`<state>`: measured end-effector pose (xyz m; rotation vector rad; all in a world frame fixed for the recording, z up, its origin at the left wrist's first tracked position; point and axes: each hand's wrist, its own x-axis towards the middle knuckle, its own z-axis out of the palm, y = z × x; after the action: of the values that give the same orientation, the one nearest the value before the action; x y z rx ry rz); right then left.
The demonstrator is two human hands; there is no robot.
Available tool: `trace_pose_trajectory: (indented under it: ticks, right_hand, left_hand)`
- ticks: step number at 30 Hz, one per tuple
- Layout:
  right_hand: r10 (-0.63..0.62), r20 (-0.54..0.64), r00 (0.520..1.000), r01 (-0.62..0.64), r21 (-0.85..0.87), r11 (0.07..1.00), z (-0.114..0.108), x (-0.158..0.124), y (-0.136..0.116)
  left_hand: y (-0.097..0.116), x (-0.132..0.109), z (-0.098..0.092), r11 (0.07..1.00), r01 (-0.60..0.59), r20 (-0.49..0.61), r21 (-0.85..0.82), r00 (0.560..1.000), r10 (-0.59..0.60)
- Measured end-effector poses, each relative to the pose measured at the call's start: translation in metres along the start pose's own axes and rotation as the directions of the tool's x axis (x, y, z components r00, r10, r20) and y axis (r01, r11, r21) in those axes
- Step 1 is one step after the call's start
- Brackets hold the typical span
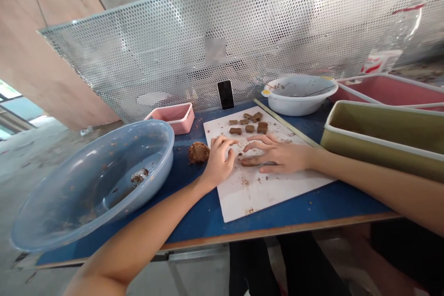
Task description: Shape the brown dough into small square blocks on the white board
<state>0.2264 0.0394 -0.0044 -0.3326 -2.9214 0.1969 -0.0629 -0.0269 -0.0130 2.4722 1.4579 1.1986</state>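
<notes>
My right hand (279,155) is palm down over a white board (239,201), fingers spread. Under its fingers lies a short brown clay-like roll (250,162), partly covered by the hand. To the left, my left hand (221,156) rests at the board's left edge with fingers loosely curved and thumb apart; nothing shows in it. Several small brown clay-like pieces (249,128) lie in rough rows on the far part of the board. A larger brown lump (199,152) with a smooth cut face sits on the blue table just left of my left hand. Brown crumbs dot the board.
A big blue basin (93,157) stands at the left, a small pink tub (176,120) behind it. A phone (225,95) leans against perforated metal mesh (166,37). Rightward are a white basin (301,101), a green trough (378,132), a pink trough (398,88) and a strip (287,125).
</notes>
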Motion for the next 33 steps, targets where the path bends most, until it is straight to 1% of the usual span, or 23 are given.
trace_pose_trajectory:
  ticks: [7,10,13,17,20,22,24,28,33]
  right_hand:
    - [0.021,-0.047,0.999,-0.02,0.023,1.0,0.003,0.001,-0.003]
    - [0.043,-0.019,0.999,-0.042,0.022,0.999,0.003,0.002,-0.004]
    - [0.036,-0.008,0.999,-0.036,-0.027,0.999,0.003,0.0,-0.006]
    - [0.003,-0.076,0.997,-0.014,-0.147,0.989,0.004,-0.008,-0.005]
    - [-0.015,-0.132,0.991,-0.009,-0.178,0.984,0.001,-0.016,-0.001]
    - [-0.038,-0.15,0.988,0.009,-0.184,0.983,-0.001,-0.019,0.001]
    - [-0.062,-0.142,0.988,0.035,-0.189,0.981,-0.003,-0.02,0.003]
    - [-0.082,-0.089,0.993,0.062,-0.204,0.977,-0.002,-0.018,0.002]
    - [-0.092,-0.078,0.993,0.074,-0.211,0.975,-0.003,-0.015,0.001]
  left_hand:
    - [0.0,0.0,0.001,1.0,0.005,0.0,-0.003,1.0,-0.005]
    - [0.001,0.0,0.001,1.0,0.005,-0.003,0.0,1.0,-0.005]
    - [0.002,0.0,0.0,1.0,0.003,-0.007,0.008,1.0,-0.003]
    - [0.002,0.001,-0.001,1.0,0.008,0.0,-0.011,1.0,-0.008]
    - [0.001,0.0,-0.001,0.999,0.013,0.004,-0.038,1.0,-0.013]
    - [0.002,0.0,-0.001,0.999,0.014,0.003,-0.043,1.0,-0.014]
    - [0.002,0.0,-0.001,0.999,0.018,0.005,-0.037,1.0,-0.018]
    - [0.001,-0.001,0.0,0.999,0.027,0.015,-0.019,1.0,-0.026]
    - [0.002,-0.001,0.0,0.999,0.031,0.017,-0.011,0.999,-0.031]
